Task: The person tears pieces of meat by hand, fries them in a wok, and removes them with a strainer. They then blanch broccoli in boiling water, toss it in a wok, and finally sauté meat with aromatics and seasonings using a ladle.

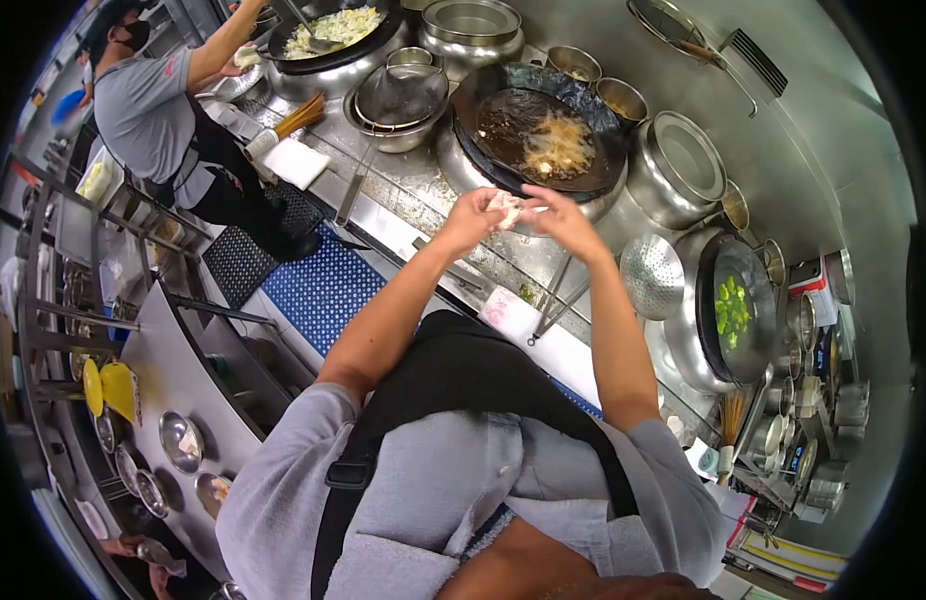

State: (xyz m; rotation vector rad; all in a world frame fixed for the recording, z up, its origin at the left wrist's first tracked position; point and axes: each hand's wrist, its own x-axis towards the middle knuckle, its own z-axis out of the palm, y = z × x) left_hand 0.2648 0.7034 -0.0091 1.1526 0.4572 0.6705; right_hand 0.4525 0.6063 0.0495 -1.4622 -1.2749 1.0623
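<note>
Both my hands are raised together over the near edge of a large wok (pixel 613 170) of dark oil, where something pale fries in bubbles (pixel 558 145). My left hand (pixel 470 222) has its fingers closed on a piece of pale raw food (pixel 504 208). Right beside it, my right hand (pixel 565 222) has its fingers apart and slightly blurred, close to the same piece. Whether it touches the food I cannot tell.
A perforated ladle (pixel 653 277) lies right of my hands, before a wok with green vegetables (pixel 731 312). Left are a strainer on a bowl (pixel 401 97) and a white cloth (pixel 297 162). A co-worker (pixel 153 120) stands at another wok (pixel 333 35).
</note>
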